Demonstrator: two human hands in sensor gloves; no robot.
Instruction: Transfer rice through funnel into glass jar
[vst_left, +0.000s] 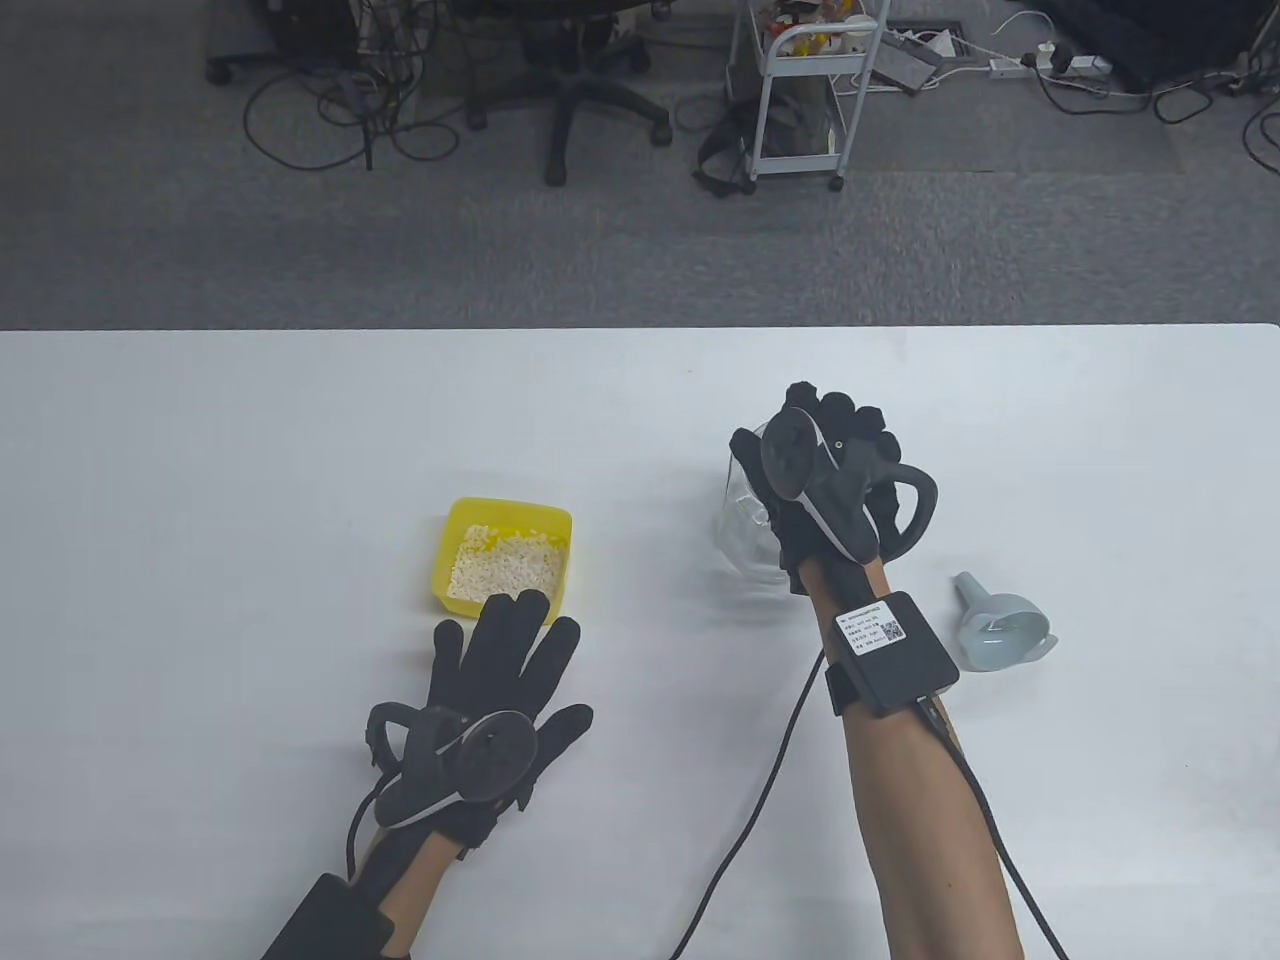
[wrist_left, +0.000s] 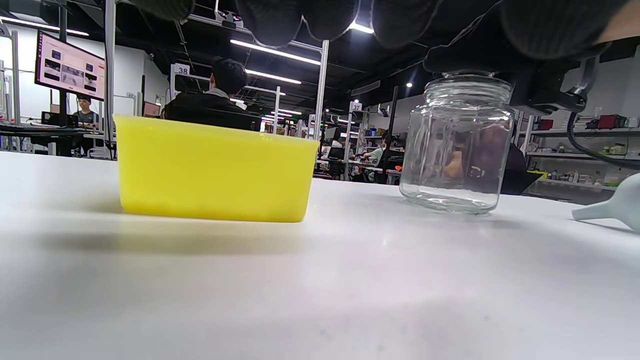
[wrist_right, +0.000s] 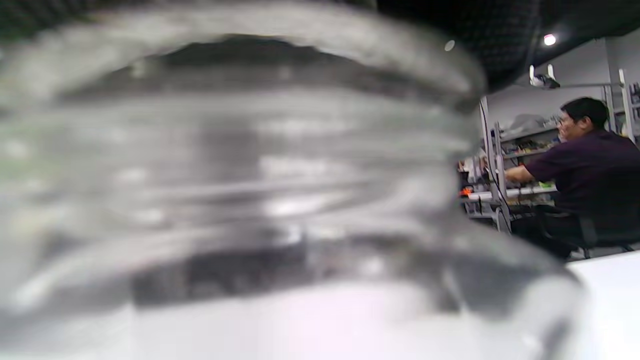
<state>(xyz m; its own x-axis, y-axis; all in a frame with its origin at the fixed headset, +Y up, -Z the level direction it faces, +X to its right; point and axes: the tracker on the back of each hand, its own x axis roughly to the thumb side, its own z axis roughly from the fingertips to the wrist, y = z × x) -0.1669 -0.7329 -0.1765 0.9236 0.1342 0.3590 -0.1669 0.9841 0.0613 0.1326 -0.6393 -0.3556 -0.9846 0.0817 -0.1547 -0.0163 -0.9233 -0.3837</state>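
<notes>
A clear glass jar (vst_left: 738, 520) stands on the white table (vst_left: 200, 450), right of centre. My right hand (vst_left: 830, 440) grips it from above around the mouth; it fills the right wrist view (wrist_right: 240, 190) and shows upright in the left wrist view (wrist_left: 457, 145). A yellow tub (vst_left: 505, 520) of rice (vst_left: 505, 568) sits left of the jar, also in the left wrist view (wrist_left: 215, 170). My left hand (vst_left: 500, 670) lies flat and spread on the table just before the tub, holding nothing. A pale blue-grey funnel (vst_left: 1000, 625) lies on its side, right of my right forearm.
The table's far edge (vst_left: 640, 328) runs across the middle of the table view, with an office chair (vst_left: 570, 90) and a white cart (vst_left: 800, 90) on the floor beyond. A black cable (vst_left: 760, 790) trails from my right wrist across the table.
</notes>
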